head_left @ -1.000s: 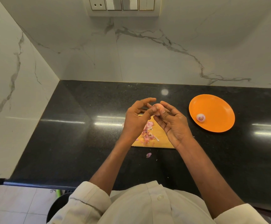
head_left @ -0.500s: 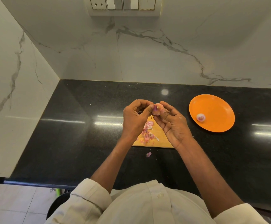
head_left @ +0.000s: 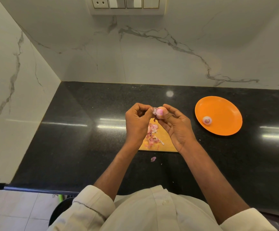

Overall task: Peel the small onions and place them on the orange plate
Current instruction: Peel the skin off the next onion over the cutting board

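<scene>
From my remote seat I see both hands raised above a wooden cutting board on the black bench, working one small onion between them. The right hand cradles the onion at its fingertips, fingers curled round its far side and thumb pressed beneath. The left hand, curled into a loose fist just beside it, pinches a flap of loosened skin between thumb and forefinger at the onion's left edge; pink flesh shows where the skin is lifted. Directly below the hands, a pile of pink peelings lies on the board, and a single scrap sits on the bench just in front of the board's near edge. Well to the right of the right hand, the orange plate rests on the bench with one peeled onion lying near its front left rim.
</scene>
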`<state>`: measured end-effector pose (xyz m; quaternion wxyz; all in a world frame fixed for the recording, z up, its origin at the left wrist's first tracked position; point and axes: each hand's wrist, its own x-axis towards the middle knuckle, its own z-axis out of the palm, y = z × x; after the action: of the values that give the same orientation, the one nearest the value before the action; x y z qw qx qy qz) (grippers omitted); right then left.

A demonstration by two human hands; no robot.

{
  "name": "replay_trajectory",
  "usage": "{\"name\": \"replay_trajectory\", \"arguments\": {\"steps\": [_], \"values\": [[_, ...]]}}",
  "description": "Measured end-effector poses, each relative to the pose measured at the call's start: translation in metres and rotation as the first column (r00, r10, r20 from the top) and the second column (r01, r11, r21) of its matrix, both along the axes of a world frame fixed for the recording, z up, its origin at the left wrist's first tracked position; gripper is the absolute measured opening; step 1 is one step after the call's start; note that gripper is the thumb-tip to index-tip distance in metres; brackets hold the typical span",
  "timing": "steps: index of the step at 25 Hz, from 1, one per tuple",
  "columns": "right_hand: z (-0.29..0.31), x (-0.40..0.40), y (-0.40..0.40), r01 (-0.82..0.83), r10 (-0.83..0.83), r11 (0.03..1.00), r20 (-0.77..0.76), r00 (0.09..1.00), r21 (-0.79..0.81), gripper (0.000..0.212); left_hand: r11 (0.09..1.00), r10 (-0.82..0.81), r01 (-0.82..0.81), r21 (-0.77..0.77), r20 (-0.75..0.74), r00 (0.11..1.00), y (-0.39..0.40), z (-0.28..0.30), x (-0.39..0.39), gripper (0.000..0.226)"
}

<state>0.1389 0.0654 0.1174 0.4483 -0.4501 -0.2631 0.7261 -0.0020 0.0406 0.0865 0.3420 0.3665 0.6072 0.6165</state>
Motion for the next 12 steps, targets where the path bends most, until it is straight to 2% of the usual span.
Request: {"name": "replay_trajectory", "arguments": {"steps": [3, 5, 7, 12], "values": [[-0.003, 0.003, 0.001, 0.021, -0.026, 0.999, -0.135, 0.991, -0.034, 0.032, 0.994, 0.091, -0.068, -0.089, 0.291, 0.952, 0.003, -0.005, -0.001, 0.01], [-0.003, 0.006, 0.004, -0.004, -0.005, 0.999, -0.184, 0.983, -0.047, 0.03, 0.987, 0.135, -0.091, -0.133, 0.371, 0.919, 0.003, -0.01, -0.005, 0.013], [-0.004, 0.006, 0.005, -0.019, 0.013, 0.999, -0.157, 0.988, -0.036, 0.029, 0.988, 0.121, -0.079, -0.132, 0.348, 0.93, 0.004, -0.013, -0.008, 0.012], [-0.01, 0.002, 0.002, 0.018, -0.02, 0.999, -0.048, 0.999, -0.039, 0.031, 0.99, -0.008, 0.012, -0.143, 0.033, 0.999, 0.002, -0.017, -0.008, 0.01]]}}
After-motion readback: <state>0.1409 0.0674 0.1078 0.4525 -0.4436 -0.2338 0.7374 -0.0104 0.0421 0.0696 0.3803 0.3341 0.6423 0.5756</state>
